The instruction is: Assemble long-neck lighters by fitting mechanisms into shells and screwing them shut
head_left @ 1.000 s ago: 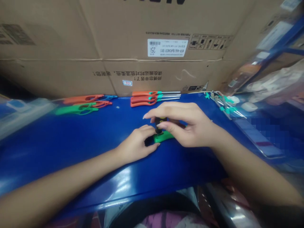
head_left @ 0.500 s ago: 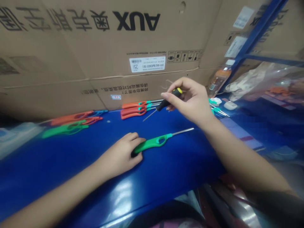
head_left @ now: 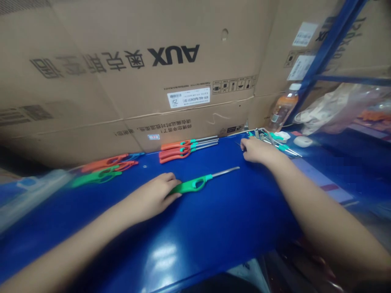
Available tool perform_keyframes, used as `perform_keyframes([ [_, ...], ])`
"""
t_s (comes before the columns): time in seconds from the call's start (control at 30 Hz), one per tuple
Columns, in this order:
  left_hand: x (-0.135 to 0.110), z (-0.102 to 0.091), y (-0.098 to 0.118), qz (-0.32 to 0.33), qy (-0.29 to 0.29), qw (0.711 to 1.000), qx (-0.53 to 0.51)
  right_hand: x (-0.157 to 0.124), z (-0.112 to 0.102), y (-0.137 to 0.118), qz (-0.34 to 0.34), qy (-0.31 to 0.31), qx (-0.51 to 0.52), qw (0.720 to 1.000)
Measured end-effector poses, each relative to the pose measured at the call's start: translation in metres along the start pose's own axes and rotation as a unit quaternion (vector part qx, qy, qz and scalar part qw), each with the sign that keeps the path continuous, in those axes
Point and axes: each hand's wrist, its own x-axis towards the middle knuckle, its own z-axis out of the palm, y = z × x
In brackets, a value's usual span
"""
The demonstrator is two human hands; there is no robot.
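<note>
Your right hand (head_left: 255, 149) has dropped from the air to the far side of the table (head_left: 214, 228), beside the heap of teal-tipped rods (head_left: 282, 143). Its fingers are curled, and I cannot tell whether the screwdriver is still in them. Your left hand (head_left: 154, 198) has stayed put, closed over the handle end of the green lighter (head_left: 192, 186), which lies flat between your hands.

A large cardboard box (head_left: 122, 81) stands along the back of the blue table (head_left: 214, 228), beyond the left hand (head_left: 152, 197) and the right hand (head_left: 256, 149). Three orange lighters (head_left: 180, 148) lie side by side between the hands and the box. Well left of the left hand lie blurred orange and green lighters (head_left: 104, 171). A bottle (head_left: 282, 108) stands beyond the right hand.
</note>
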Motion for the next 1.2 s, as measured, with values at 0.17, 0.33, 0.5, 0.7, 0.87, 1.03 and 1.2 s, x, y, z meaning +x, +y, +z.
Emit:
perform_keyframes([
  [0.17, 0.021, -0.017, -0.026, 0.043, 0.021, 0.999, 0.013, 0.001, 0.0, 0.0, 0.006, -0.048, -0.025, 0.998],
  [0.33, 0.045, -0.036, -0.056, 0.034, 0.091, 0.994, 0.058, 0.003, 0.001, -0.002, 0.01, -0.049, -0.036, 0.998],
  [0.5, 0.075, -0.042, -0.086, -0.009, 0.116, 0.991, 0.069, 0.008, 0.005, 0.0, 0.003, -0.043, -0.033, 0.999],
  [0.7, 0.098, -0.029, -0.107, -0.049, 0.157, 0.985, 0.055, 0.018, 0.014, 0.007, -0.013, -0.024, -0.022, 0.999],
  [0.87, 0.099, -0.017, -0.104, -0.095, 0.23, 0.967, 0.044, 0.022, 0.016, 0.01, -0.018, -0.021, -0.018, 0.999],
  [1.03, 0.097, -0.008, -0.098, -0.138, 0.282, 0.948, 0.048, 0.025, 0.02, 0.011, -0.027, -0.009, -0.019, 0.999],
  [1.2, 0.099, -0.004, -0.091, -0.148, 0.31, 0.937, 0.061, 0.026, 0.024, 0.01, -0.05, 0.046, -0.026, 0.997],
])
